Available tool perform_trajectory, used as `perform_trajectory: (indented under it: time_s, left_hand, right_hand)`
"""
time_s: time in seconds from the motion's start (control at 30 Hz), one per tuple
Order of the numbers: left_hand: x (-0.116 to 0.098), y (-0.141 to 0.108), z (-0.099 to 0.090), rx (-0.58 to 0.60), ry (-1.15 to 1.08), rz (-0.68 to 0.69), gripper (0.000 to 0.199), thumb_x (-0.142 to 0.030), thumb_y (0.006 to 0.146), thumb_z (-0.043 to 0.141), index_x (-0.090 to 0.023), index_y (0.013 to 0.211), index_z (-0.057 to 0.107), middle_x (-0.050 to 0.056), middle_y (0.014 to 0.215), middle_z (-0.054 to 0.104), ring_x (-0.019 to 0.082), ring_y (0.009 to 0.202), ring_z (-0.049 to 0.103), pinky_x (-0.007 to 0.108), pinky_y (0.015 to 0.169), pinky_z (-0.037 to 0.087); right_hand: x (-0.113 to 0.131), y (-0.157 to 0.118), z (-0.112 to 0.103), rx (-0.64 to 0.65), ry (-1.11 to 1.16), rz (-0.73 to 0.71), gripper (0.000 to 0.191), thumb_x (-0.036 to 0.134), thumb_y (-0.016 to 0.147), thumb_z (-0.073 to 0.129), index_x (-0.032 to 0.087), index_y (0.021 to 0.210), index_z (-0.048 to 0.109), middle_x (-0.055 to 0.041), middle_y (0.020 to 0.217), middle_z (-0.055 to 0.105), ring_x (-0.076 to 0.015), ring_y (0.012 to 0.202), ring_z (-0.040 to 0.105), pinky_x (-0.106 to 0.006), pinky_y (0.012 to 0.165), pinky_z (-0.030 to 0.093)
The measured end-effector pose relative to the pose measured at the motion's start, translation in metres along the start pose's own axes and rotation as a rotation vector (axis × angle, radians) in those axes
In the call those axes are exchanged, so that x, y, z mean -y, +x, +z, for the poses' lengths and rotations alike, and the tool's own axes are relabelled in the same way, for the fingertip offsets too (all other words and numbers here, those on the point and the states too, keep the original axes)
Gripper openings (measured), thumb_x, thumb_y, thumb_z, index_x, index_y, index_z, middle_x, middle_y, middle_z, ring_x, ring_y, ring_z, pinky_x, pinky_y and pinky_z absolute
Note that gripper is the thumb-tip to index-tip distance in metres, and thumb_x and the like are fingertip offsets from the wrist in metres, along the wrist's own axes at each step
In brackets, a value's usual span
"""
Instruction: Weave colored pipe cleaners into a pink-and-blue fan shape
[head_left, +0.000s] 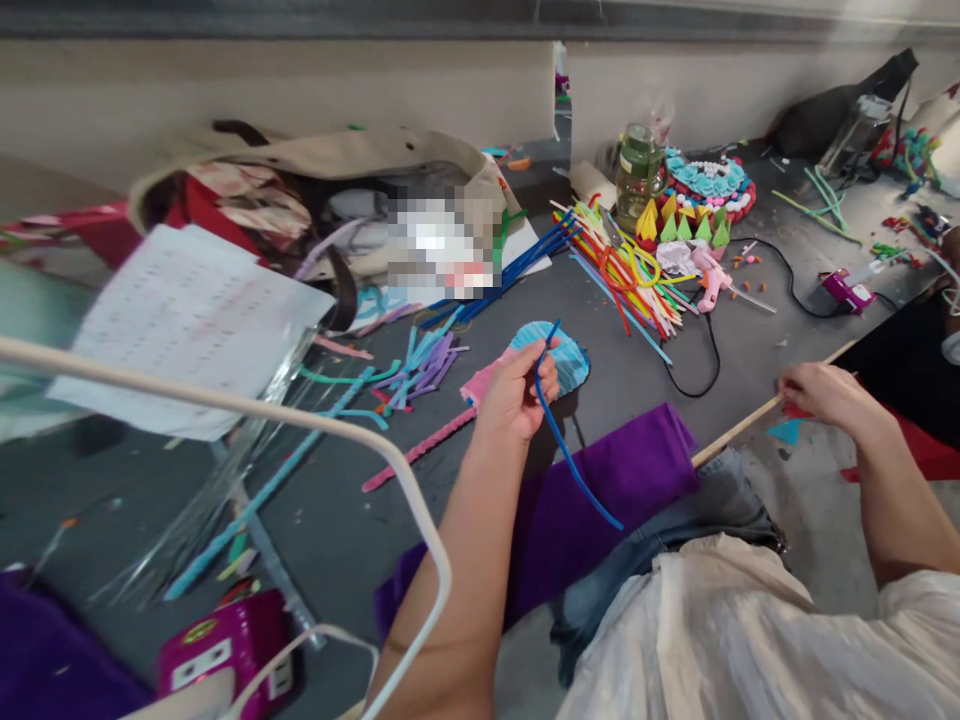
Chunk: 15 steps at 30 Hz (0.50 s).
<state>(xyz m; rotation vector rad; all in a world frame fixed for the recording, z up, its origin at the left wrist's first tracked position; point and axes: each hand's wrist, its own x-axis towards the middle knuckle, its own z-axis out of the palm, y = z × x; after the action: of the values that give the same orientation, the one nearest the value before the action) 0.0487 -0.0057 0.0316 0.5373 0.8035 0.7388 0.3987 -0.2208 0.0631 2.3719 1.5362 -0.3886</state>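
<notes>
My left hand [525, 385] is closed on a blue pipe cleaner [570, 455], which hangs down in a curve towards a purple cloth [615, 465] over the table's front edge. Behind that hand lies a light-blue and pink fuzzy piece [566, 355] with a twisted pink stem [420, 450]. At the wooden table edge [731, 432] on the right, my right hand [817, 390] has its fingers curled together. Whatever they may hold is hidden; a bit of red shows just below them.
Bundled pipe cleaners [637, 265], a pink glue gun [712, 280] and a green-lidded jar [640, 175] stand at the back. A canvas bag [300, 170], a paper sheet [187, 330] and a purple power strip [225, 640] are on the left. A white bent tube [300, 410] crosses the foreground.
</notes>
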Motion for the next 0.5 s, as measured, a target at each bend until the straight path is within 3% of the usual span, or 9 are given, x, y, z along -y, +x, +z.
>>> perform_trajectory:
  time_s: [0.13,0.23,0.3,0.4,0.5]
  left_hand:
    - [-0.003,-0.003,0.004,0.015,-0.009,-0.012,0.013,-0.022,0.085,0.064,-0.01,0.09,0.061,-0.008,0.049,0.043,0.001,0.032,0.028,0.015,0.032,0.023]
    - [-0.004,-0.005,0.009,0.024,-0.039,-0.044,0.01,-0.021,0.088,0.06,-0.011,0.09,0.061,-0.008,0.049,0.042,0.001,0.032,0.026,0.015,0.033,0.024]
    - [-0.004,-0.008,0.012,0.03,-0.051,-0.072,0.009,-0.02,0.089,0.058,-0.012,0.089,0.061,-0.008,0.05,0.042,0.001,0.033,0.027,0.015,0.033,0.025]
    - [-0.005,-0.014,0.016,0.035,-0.059,-0.084,0.009,-0.019,0.09,0.056,-0.012,0.09,0.061,-0.007,0.051,0.042,0.002,0.035,0.029,0.014,0.033,0.026]
    - [-0.006,-0.018,0.018,0.031,-0.068,-0.071,0.009,-0.02,0.09,0.057,-0.012,0.091,0.061,-0.007,0.051,0.041,0.002,0.035,0.029,0.014,0.033,0.026]
  right_hand:
    - [-0.021,0.028,0.006,-0.283,0.035,0.09,0.028,0.022,0.086,0.044,0.019,0.099,0.069,-0.0114,0.097,0.071,-0.0207,0.083,0.065,-0.028,0.067,0.042]
    - [-0.039,0.048,0.009,-0.399,0.162,-0.032,0.052,0.009,0.078,0.041,0.015,0.126,0.059,-0.0131,0.12,0.067,-0.0207,0.103,0.063,-0.029,0.081,0.047]
    - [-0.049,0.051,0.008,-0.358,0.23,-0.048,0.058,0.006,0.075,0.041,0.014,0.13,0.056,-0.0108,0.111,0.071,-0.0195,0.099,0.065,-0.028,0.082,0.047]
    - [-0.059,0.042,-0.001,-0.355,0.22,0.089,0.045,0.012,0.078,0.041,0.015,0.114,0.068,-0.0088,0.087,0.074,-0.0201,0.083,0.067,-0.029,0.076,0.047]
    - [-0.058,0.032,-0.007,-0.406,0.161,0.176,0.04,0.014,0.08,0.041,0.017,0.106,0.072,-0.0096,0.087,0.074,-0.0217,0.08,0.068,-0.031,0.076,0.048]
